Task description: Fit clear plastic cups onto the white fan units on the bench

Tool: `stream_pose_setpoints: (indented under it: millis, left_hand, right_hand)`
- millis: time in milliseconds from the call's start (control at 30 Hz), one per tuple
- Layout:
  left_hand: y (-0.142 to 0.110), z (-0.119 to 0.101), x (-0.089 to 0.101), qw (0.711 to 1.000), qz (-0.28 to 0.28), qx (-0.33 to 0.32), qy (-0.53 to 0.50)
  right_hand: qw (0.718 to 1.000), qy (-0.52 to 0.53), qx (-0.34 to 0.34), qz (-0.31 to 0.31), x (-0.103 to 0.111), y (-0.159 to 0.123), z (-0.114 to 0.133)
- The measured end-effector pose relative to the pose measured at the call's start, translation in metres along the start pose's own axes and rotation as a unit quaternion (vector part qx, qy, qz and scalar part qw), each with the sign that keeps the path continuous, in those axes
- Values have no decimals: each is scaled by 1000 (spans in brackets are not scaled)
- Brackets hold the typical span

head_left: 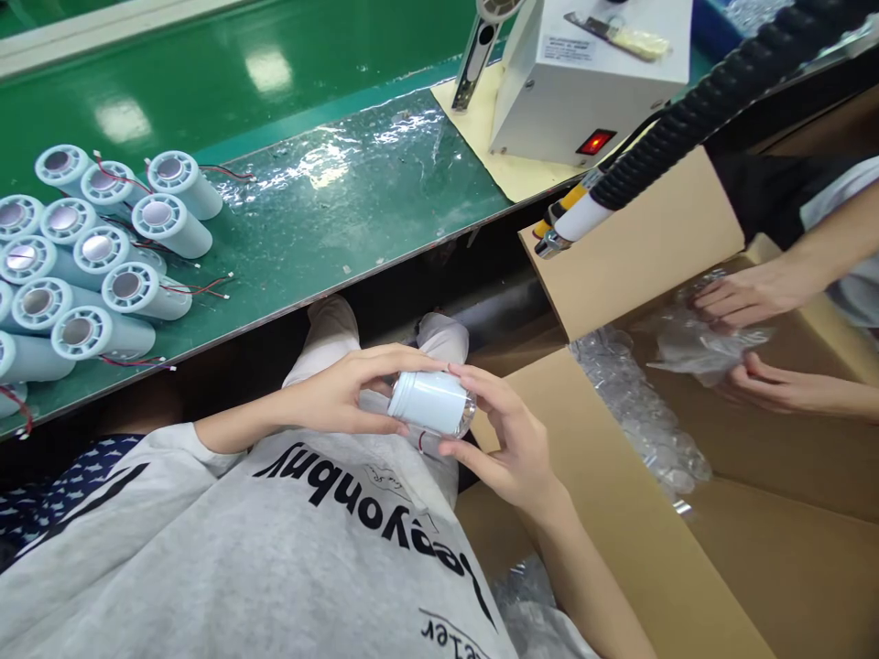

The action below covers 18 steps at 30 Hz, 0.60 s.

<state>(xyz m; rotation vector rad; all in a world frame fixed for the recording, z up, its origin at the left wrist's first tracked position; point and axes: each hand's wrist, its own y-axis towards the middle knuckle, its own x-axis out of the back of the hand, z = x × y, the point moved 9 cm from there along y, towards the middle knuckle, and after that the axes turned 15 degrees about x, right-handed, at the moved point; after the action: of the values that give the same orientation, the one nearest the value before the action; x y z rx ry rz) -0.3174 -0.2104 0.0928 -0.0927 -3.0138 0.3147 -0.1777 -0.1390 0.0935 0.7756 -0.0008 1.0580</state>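
Note:
Over my lap I hold a white cylinder (431,403) with a clear cap on its right end. My left hand (343,394) grips its left end with fingers curled over the top. My right hand (512,439) pinches the capped right end between thumb and fingers. A red wire hangs from under the cylinder. Several more white cylinders (103,252) with metal discs in their ends and red wires lie on the green bench (330,210) at the left.
A white machine box (583,82) with a red switch stands on a yellow mat at the back. A black corrugated hose with a nozzle (569,224) hangs over an open cardboard box (618,494) of clear caps. Another person's hands (748,293) handle a plastic bag inside it.

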Motion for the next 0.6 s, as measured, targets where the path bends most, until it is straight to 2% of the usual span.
stream_pose_setpoints:
  millis: [300,467,533,600]
  left_hand:
    - [-1,-5,0,1000,3,-4,20]
    - [2,0,-2,999,18,25,-38]
    - [5,8,2,993,10,61,-96]
    - [8,21,14,982,-33,95,-160]
  right_hand:
    - [1000,12,-2,-12,1,1,4]
    - [1000,-7,11,10,-1,5,6]
    - [1000,0,-17,-22,7,2,0]
    - [995,-9,-31,-99,24,-3,-3]
